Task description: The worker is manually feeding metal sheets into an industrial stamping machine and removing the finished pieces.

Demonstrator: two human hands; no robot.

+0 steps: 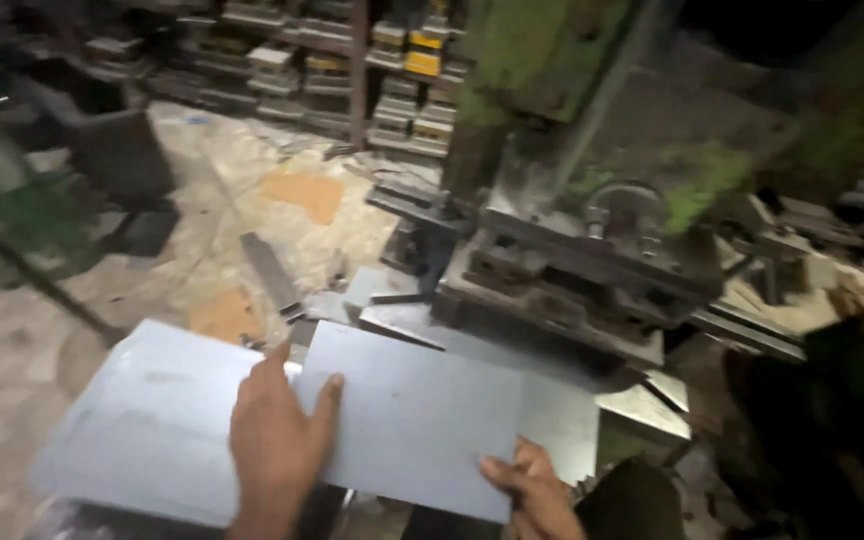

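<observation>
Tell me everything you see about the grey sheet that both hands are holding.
The grey sheet is a flat rectangle that looks like thin metal, with a dull, smooth face and straight edges. It lies nearly level, in front of the green press machine. The left hand rests on its left edge, thumb on top. The right hand grips its near right corner. Its left part overlaps another, similar sheet.

The view is dim and grainy, with the upper right corner and right edge sunk in near-black shadow. Soft light falls from above on the grey metal sheet point(412, 420) and the pale floor point(252, 180). Motion blur smears everything, worst on the green press point(542, 50) and shelves point(302, 50). No hard glare.
</observation>
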